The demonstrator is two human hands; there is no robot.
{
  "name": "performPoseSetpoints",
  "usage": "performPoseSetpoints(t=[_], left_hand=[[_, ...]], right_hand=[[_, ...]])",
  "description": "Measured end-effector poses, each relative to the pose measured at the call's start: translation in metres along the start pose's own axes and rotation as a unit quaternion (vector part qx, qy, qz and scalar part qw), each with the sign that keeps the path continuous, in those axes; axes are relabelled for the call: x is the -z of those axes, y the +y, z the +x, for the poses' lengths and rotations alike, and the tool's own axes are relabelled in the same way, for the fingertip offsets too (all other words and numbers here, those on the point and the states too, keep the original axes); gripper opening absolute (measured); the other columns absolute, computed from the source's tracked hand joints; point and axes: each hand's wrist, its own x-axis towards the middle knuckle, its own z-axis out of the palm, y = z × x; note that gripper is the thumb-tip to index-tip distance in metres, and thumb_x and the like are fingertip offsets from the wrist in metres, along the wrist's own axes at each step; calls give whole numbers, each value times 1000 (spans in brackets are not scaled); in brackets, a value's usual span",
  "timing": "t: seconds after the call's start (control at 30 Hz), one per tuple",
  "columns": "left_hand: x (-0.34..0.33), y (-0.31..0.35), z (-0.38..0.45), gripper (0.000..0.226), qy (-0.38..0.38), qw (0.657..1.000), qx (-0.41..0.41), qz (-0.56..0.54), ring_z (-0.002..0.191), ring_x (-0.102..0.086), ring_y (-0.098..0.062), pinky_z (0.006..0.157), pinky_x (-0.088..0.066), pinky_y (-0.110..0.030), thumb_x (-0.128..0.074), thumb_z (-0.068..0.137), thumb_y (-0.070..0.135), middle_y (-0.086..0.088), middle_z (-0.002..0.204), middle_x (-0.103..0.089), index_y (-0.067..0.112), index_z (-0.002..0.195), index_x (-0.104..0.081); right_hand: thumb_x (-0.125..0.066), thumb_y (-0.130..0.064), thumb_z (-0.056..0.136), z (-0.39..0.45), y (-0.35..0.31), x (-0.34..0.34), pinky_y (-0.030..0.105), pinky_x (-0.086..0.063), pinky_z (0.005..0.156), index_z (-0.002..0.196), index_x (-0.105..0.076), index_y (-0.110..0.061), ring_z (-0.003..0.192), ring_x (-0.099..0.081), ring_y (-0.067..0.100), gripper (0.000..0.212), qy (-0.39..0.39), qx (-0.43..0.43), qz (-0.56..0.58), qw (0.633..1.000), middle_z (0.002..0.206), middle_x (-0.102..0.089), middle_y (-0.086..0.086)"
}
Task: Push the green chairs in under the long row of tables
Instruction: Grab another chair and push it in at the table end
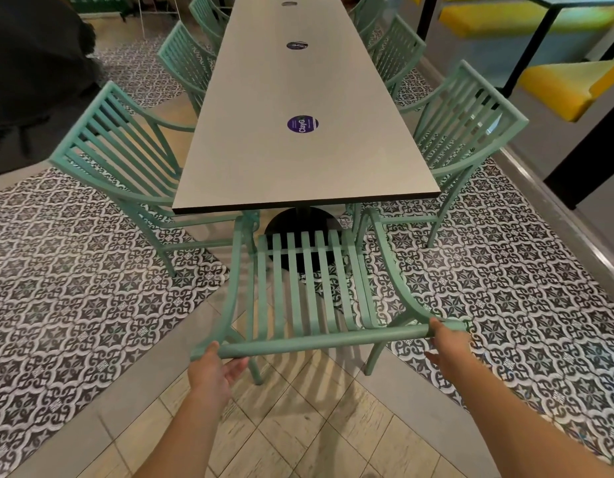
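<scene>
A green slatted chair (309,288) stands at the near end of the long grey table (298,157), its seat front just under the table edge. My left hand (214,367) grips the left end of its top back rail, thumb over and fingers under. At the rail's right end my right hand (448,343) holds on, fingers below the bar. More green chairs line both long sides: one at near left (126,157), one at near right (467,129), others farther back.
The table's black round base (298,219) sits right ahead of the chair seat. Patterned tiles cover the floor around the table. Yellow benches (567,84) and black posts stand at right. A dark shape (33,63) fills the upper left.
</scene>
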Motion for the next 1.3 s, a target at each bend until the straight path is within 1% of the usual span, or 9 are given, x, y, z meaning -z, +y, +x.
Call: performPoseSetpoints(t=[0.17,0.43,0.53,0.7,0.87,0.97,1.1,1.2,1.3], left_hand=[[2,0,4,28,-2,1000,-1,-7,39,-63,-24,35,-51,-26,-51,100,15,-17,87,-58,8,126,-44],[3,0,2,40,0,1000,-1,7,60,-64,-33,39,-54,-28,-50,101,15,-20,103,-56,4,137,-39],[3,0,1,39,1,1000,-1,9,56,-66,-33,39,-54,-28,-50,100,15,-19,101,-57,5,137,-40],[3,1,0,40,-1,1000,11,17,71,-62,-35,38,-54,-29,-50,100,15,-22,112,-54,4,137,-39],[2,1,-2,41,-3,1000,12,20,72,-62,-35,39,-54,-30,-50,101,14,-21,111,-54,4,138,-38],[1,0,-2,40,-3,1000,8,23,70,-62,-34,38,-54,-29,-49,101,14,-20,109,-54,4,138,-37],[1,-1,-2,40,-4,1000,9,27,71,-62,-34,38,-54,-29,-49,101,14,-19,105,-55,4,138,-37],[2,-2,-3,39,-10,1000,15,26,71,-63,-33,39,-54,-29,-48,101,15,-17,91,-57,5,138,-38],[2,-4,-2,38,-12,999,16,32,72,-63,-33,41,-55,-30,-47,102,15,-17,90,-57,6,138,-38]], right_hand=[[-58,-23,95,-3,0,1,39,-47,70,135,-36,-3,96,-48,26,50,-7,-4,-14,1000,117,-50,18],[-58,-25,95,-6,2,1,34,-45,61,133,-37,-4,90,-49,25,49,-6,-4,-16,1000,113,-52,18],[-58,-24,95,-8,1,2,34,-45,61,133,-37,-4,85,-50,23,48,-6,-2,-14,1000,112,-52,18],[-57,-23,95,-7,2,3,38,-44,72,135,-35,-3,74,-46,18,49,-7,5,-9,1000,106,-50,16],[-56,-23,96,-13,4,4,48,-49,92,137,-31,-3,87,-48,25,53,7,13,4,1000,96,-49,12],[-55,-23,96,-12,4,3,42,-48,82,136,-33,-3,73,-45,19,49,11,16,10,1000,85,-46,8],[-58,-26,95,-12,2,6,33,-42,60,134,-37,-2,75,-47,20,50,6,15,-6,1000,93,-50,11],[-58,-25,95,-9,3,9,31,-37,55,134,-39,-1,91,-48,26,50,4,16,-17,1000,106,-51,15],[-58,-24,95,-5,3,10,32,-39,55,133,-41,-2,85,-50,24,47,-7,9,-22,1000,102,-52,14]])
